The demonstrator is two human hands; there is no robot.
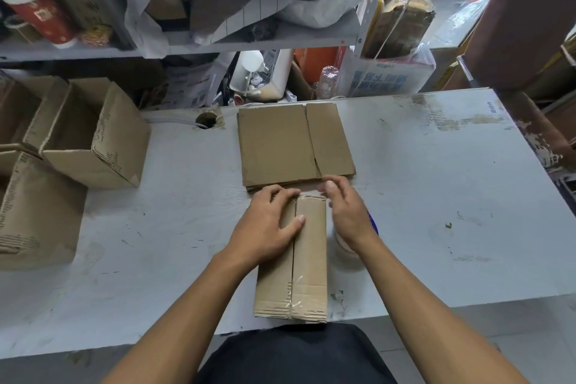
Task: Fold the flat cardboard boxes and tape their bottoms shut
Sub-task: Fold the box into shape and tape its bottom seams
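Box bottom-up at table's near edge, clear tape along centre seam, both hands at far end.

Box [296, 262] folded, flaps closed, tape strip running down seam and over near edge. Left hand [268, 224] flat on left flap, fingers straight and spread, thumb lying across seam, pressing, nothing gripped. Right hand [346, 212] just beside box's far right corner, fingers loosely curled, nothing visibly held; contact with box not determinable. Tape roll [349, 246] on table [436, 196] directly under right wrist, partly hidden, touching or just beside box's right side. Flat stack [294, 145] just beyond box, near far edge. Three open folded boxes [90, 140] at left of table, well apart from work.
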